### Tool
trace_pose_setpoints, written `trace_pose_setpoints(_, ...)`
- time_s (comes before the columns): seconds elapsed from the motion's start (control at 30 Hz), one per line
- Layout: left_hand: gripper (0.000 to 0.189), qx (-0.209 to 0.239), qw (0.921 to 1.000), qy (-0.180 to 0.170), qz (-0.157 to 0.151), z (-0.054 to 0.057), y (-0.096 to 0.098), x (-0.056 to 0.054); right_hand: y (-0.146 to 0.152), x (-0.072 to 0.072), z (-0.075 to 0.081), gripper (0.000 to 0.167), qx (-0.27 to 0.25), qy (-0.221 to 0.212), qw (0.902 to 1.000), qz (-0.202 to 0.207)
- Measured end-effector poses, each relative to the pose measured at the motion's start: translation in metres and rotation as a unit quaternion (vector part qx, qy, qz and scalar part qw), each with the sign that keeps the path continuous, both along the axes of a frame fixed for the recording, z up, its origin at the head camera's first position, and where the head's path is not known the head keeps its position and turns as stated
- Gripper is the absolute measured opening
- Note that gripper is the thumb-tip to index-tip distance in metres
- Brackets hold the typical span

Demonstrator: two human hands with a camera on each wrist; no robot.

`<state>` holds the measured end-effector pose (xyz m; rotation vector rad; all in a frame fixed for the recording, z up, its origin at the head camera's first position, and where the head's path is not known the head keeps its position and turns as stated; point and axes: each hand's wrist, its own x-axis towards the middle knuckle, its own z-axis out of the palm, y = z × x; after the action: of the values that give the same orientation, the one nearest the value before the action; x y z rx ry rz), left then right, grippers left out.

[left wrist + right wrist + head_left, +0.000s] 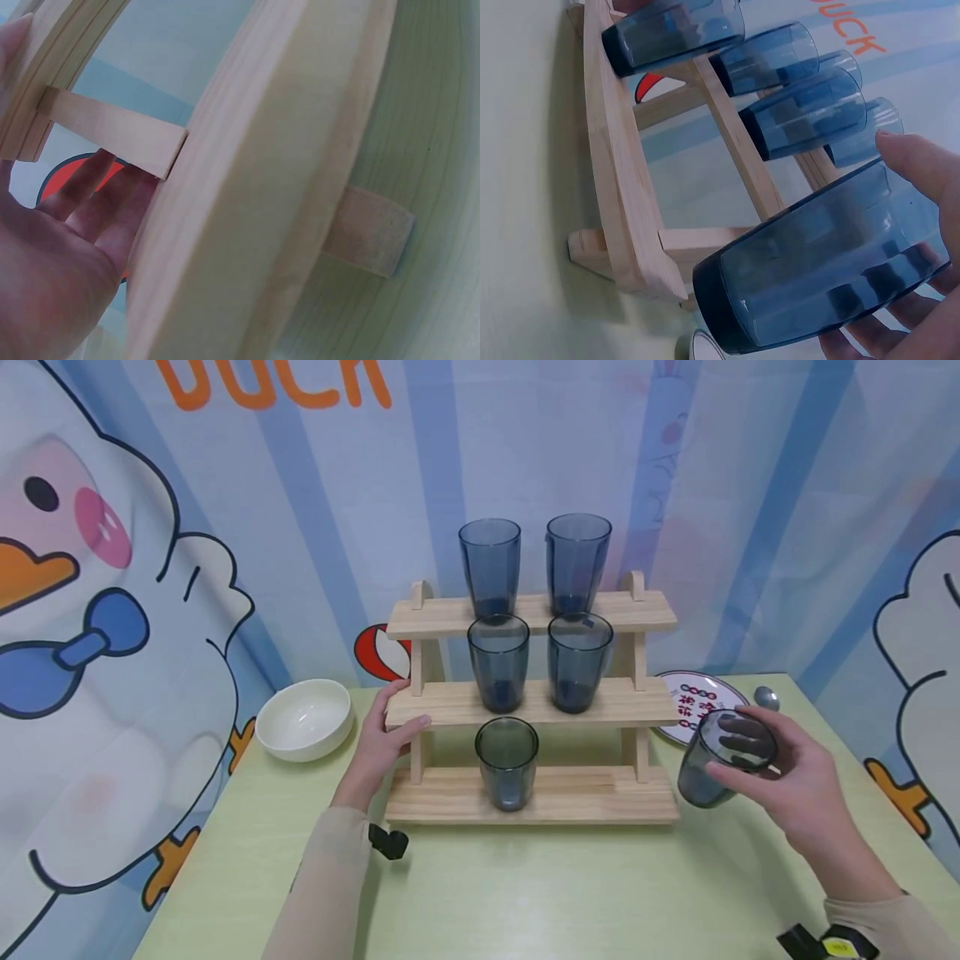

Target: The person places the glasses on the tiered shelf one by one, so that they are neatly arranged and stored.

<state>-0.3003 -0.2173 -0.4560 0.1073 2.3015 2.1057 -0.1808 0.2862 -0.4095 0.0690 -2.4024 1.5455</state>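
Observation:
A three-tier wooden display stand (pixel 442 710) stands in the middle of the table. My left hand (pixel 375 747) grips the left end of its middle shelf, thumb on the board; in the left wrist view the fingers (pixel 90 191) reach behind an upright post. To the right of the stand, my right hand (pixel 806 781) holds a smoky blue glass tumbler (pixel 701 772) around its rim end, tilted. Two matching tumblers (pixel 490 564) stand on the top shelf and two more (pixel 500 668) on the middle one. A single tumbler (pixel 507 768) sits left of centre on the bottom shelf.
On the left of the table is a white bowl (pixel 303 722). Behind the held glass, a patterned plate (pixel 693 693) and a metal spoon (pixel 766 697) lie near the back right edge. A duck-print curtain (pixel 315 527) hangs right behind the table (pixel 525 893).

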Motion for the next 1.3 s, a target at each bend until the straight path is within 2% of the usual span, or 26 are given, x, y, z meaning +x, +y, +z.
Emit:
trace_pose_setpoints(0.37,0.069,-0.003,1.0000,0.003,-0.004,0.000,0.000,0.000,-0.030,-0.003,0.003,0.079,-0.007,0.027,0.9976,0.063)
trace_pose_setpoints(1.0,0.068,-0.003,1.0000,0.003,0.000,-0.001,0.000,-0.002,-0.074,-0.017,-0.003,0.074,-0.013,0.012,0.9911,0.132)
trace_pose_setpoints(1.3,0.068,-0.006,1.0000,0.005,0.002,0.000,0.000,0.000,-0.093,-0.022,-0.003,0.076,-0.025,0.005,0.9873,0.157)
